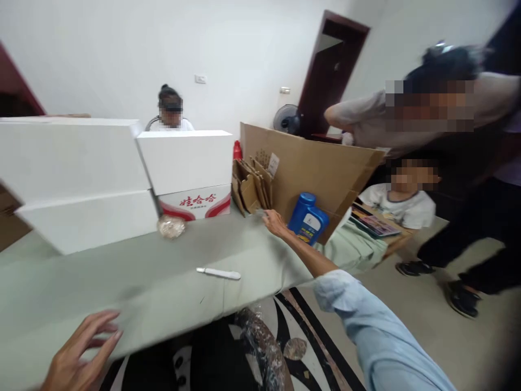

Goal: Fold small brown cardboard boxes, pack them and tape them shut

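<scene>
My left hand hovers at the table's front edge, its fingers apart and nothing in them. My right arm stretches across the table, and my right hand is beside the folded cardboard pieces. Its fingers are pinched together; a small blurred, pale thing seems to be at their tips, too unclear to name. Close to that hand stands a blue plastic bottle with a white label. A white craft knife or similar slim tool lies on the green-grey tabletop between my hands.
White boxes are stacked at the left, with another white box on a red-and-white carton. Before them lies a crumpled clear wrap ball. A large cardboard sheet stands upright at right. People are beyond the table.
</scene>
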Motion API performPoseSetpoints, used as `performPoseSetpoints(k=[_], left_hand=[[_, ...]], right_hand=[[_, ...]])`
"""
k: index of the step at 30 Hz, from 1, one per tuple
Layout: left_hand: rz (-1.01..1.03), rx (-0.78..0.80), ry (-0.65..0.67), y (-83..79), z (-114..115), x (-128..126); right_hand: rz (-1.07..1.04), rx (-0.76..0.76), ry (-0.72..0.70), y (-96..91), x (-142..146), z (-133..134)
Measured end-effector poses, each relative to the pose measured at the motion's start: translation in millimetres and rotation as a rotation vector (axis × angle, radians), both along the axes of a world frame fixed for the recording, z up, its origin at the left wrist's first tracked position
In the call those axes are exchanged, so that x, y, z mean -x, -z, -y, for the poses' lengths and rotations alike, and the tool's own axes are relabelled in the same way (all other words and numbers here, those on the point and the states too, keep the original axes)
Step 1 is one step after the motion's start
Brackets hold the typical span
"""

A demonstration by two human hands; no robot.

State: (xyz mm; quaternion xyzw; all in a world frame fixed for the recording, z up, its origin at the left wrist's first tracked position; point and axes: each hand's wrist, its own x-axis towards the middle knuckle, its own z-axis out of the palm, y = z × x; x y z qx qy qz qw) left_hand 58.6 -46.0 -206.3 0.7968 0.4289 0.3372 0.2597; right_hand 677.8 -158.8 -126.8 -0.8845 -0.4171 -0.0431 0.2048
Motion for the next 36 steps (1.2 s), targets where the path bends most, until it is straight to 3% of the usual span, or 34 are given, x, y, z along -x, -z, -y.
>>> performPoseSetpoints(k=[2, 7, 13, 18, 25, 31, 36], left_hand=[[0.056, 0.068, 0.017, -14.9, 16, 7], [0.181, 0.037, -0.007, -43.8, 59, 22], [0.274, 0.122, -0.045, -44.2, 100, 32], [0.326, 0.164, -0.054, -28.9, 118, 33], [0.314, 0.311, -0.055, -10.7, 145, 24], [0.278, 0.38, -0.016, 8.5, 157, 17], [0.251, 0.397, -0.015, 22.4, 161, 19]], right_hand=[[0.011, -0.007, -0.105, 13.3, 31, 12], [0.05, -0.048, -0.405, 51.7, 111, 32], [0.108, -0.116, -0.58, 92.9, 171, 23], [0.167, -0.194, -0.577, 109.0, 181, 6], [0.239, -0.301, -0.546, 122.4, 177, 2], [0.276, -0.212, -0.498, 147.3, 150, -14], [0.299, -0.203, -0.502, 150.1, 145, -14]])
